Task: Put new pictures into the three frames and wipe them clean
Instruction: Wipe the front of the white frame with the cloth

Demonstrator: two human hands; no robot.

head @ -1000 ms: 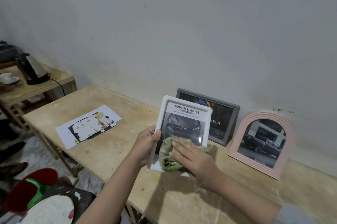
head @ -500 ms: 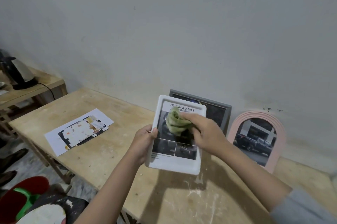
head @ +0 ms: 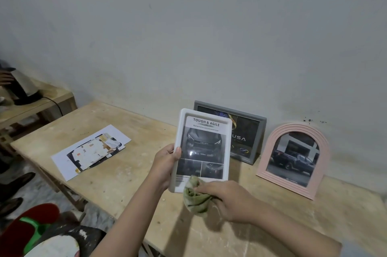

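wooden table (head: 117, 175), pale, scuffed, set against a grey-white wall (head: 188, 32). lower wooden side table (head: 52, 97) at far left, bearing a dark kettle (head: 21, 89) with a black cord (head: 55, 104). red and green plastic object (head: 29, 229) at lower left, on the floor.

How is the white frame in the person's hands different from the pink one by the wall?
The white frame is rectangular with rounded corners; the pink frame is arched on top. The white frame is held up off the table by the left hand, with the right hand holding a green cloth at its lower edge; the pink frame stands on the table, untouched. The white frame shows a car's front with the heading TOUGH & AGILE; the pink frame shows a pickup from the side. Both hold car pictures.
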